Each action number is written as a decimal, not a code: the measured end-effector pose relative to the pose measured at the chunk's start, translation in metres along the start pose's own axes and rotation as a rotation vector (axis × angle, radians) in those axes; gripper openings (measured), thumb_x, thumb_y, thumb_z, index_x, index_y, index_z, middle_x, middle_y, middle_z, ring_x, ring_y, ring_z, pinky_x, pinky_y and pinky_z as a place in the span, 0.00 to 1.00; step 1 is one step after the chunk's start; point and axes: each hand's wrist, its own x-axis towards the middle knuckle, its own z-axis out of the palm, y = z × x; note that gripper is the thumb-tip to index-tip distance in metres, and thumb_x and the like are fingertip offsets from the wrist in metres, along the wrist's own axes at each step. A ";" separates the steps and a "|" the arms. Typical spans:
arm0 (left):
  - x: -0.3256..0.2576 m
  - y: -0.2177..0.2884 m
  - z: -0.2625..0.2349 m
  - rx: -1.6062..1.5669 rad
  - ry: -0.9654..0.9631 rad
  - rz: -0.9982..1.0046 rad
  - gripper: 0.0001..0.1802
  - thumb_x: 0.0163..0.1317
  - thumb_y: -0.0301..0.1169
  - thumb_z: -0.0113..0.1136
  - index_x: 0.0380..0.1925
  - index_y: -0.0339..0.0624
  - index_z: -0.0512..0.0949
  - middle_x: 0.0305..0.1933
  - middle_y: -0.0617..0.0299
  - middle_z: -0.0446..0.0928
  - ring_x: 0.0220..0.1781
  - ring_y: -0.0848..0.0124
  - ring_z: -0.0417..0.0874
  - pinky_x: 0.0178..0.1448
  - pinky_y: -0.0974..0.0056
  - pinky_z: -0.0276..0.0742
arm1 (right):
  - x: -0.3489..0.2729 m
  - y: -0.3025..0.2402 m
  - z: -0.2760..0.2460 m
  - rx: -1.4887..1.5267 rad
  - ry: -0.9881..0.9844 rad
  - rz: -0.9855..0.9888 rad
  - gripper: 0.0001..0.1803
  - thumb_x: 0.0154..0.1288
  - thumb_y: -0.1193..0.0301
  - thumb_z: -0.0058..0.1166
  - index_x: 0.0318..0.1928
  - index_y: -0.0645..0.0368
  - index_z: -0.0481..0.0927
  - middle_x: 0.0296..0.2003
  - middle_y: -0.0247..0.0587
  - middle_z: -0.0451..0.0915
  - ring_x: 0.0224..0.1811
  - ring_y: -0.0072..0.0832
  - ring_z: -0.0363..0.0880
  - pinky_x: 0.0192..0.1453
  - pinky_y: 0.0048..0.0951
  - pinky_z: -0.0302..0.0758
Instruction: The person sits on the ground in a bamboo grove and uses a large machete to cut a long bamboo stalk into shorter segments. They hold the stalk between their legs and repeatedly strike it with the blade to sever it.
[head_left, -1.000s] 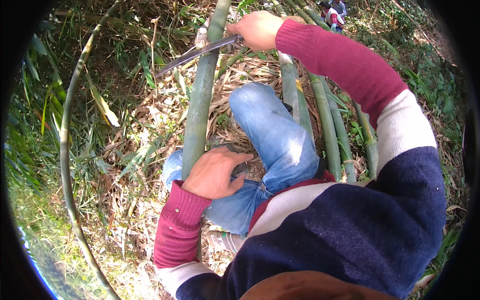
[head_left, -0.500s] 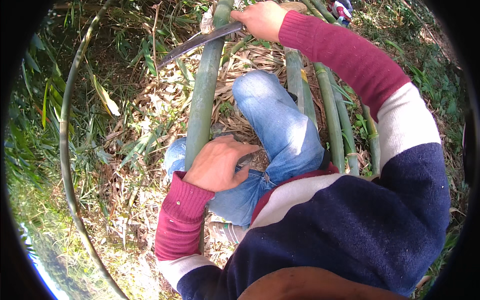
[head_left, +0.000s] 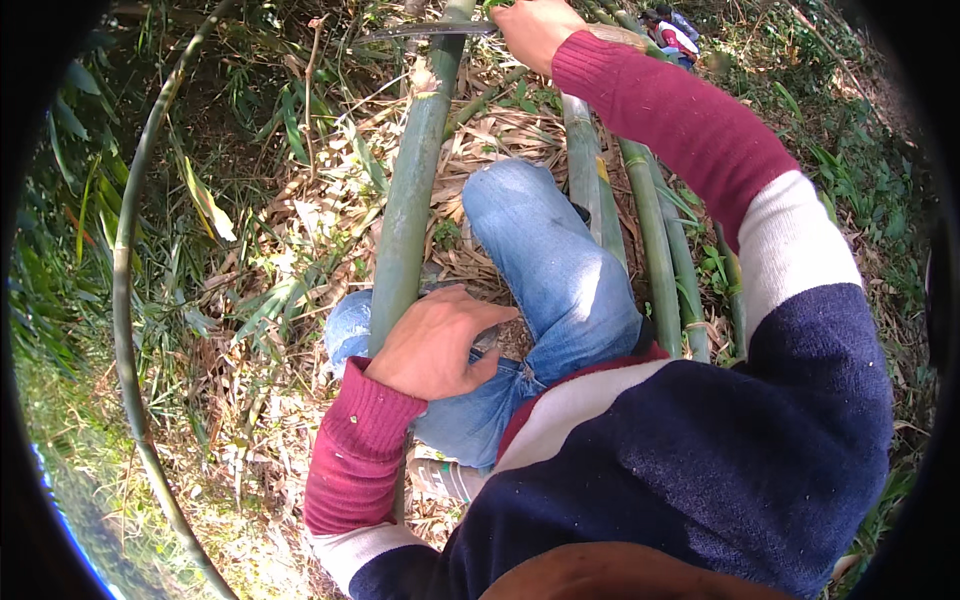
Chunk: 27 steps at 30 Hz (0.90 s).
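Note:
A long green bamboo pole (head_left: 410, 200) runs away from me, past my bent, jeans-clad knee. My left hand (head_left: 440, 340) is draped over its near part, gripping it, with thumb and forefinger apart; the other fingertips are hidden. At the top edge, my right hand (head_left: 540, 30) is closed around the handle of a long-bladed knife (head_left: 430, 30), the handle itself mostly covered. The dark blade lies across the far part of the pole, nearly level. A pale, frayed patch (head_left: 425, 80) marks the pole just on the near side of the blade.
More bamboo poles (head_left: 650, 230) lie to the right of my knee. One thin curved bamboo stem (head_left: 125, 300) arches down the left side. Dry leaves (head_left: 500, 125) and green undergrowth (head_left: 75, 270) cover the ground. Another person (head_left: 675, 38) is far off at the top right.
My right hand and the knife have moved farther away along the pole, and the blade has turned from slanting to nearly level. The left hand has stayed almost in place.

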 end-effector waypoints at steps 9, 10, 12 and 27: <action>0.002 0.003 -0.003 -0.027 0.012 -0.030 0.26 0.56 0.27 0.69 0.58 0.38 0.83 0.47 0.49 0.86 0.49 0.51 0.83 0.59 0.52 0.80 | -0.105 -0.068 0.009 0.292 0.328 -0.018 0.15 0.62 0.67 0.64 0.49 0.53 0.79 0.34 0.44 0.85 0.39 0.46 0.88 0.42 0.50 0.83; 0.001 0.003 -0.005 -0.104 0.043 -0.036 0.26 0.56 0.26 0.69 0.58 0.37 0.82 0.49 0.49 0.86 0.52 0.51 0.84 0.61 0.53 0.79 | -0.111 -0.058 0.013 0.343 0.360 0.020 0.15 0.62 0.67 0.63 0.49 0.53 0.80 0.33 0.44 0.86 0.39 0.46 0.88 0.42 0.50 0.83; 0.002 0.003 -0.008 -0.259 0.111 -0.045 0.27 0.57 0.24 0.69 0.59 0.37 0.82 0.51 0.48 0.86 0.56 0.52 0.84 0.65 0.53 0.78 | -0.120 -0.035 0.033 0.412 0.451 0.200 0.13 0.63 0.65 0.61 0.46 0.55 0.80 0.34 0.47 0.86 0.41 0.50 0.87 0.45 0.53 0.82; 0.160 -0.122 -0.108 -0.086 0.684 -0.609 0.44 0.56 0.49 0.79 0.64 0.29 0.76 0.58 0.46 0.83 0.53 0.62 0.87 0.58 0.59 0.84 | -0.279 -0.001 0.339 1.724 -0.152 1.199 0.07 0.66 0.74 0.58 0.37 0.65 0.75 0.22 0.44 0.76 0.18 0.38 0.78 0.22 0.44 0.81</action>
